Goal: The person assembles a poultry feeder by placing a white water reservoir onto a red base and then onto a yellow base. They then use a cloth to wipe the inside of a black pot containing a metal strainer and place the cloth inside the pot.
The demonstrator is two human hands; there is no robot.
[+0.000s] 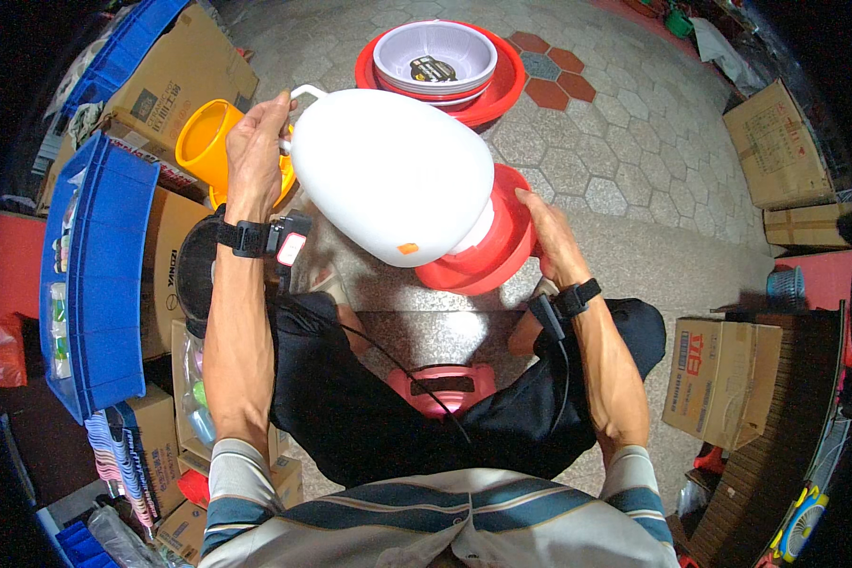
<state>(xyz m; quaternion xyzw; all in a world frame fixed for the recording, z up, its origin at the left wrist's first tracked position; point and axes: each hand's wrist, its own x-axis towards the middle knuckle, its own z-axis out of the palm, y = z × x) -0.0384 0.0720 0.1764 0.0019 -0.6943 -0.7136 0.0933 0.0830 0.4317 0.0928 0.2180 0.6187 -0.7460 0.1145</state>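
I hold a poultry drinker in the air above my knees, tilted on its side. Its smooth white plastic jar (393,175) has an orange mark near the lower edge. My left hand (256,156) is closed round the white handle (308,92) at the jar's left end. At the other end, the red dish-shaped base (483,270) sits against the jar's neck. My right hand (557,241) grips this base by its right rim, the thumb on top and the other fingers mostly hidden.
Beyond the drinker, grey and red basins (435,57) are stacked on the tiled floor. A yellow plastic container (208,142) stands left of my left hand. Blue bins (104,275) and cardboard boxes line the left; more boxes (724,379) stand right. A pink stool (440,383) shows between my legs.
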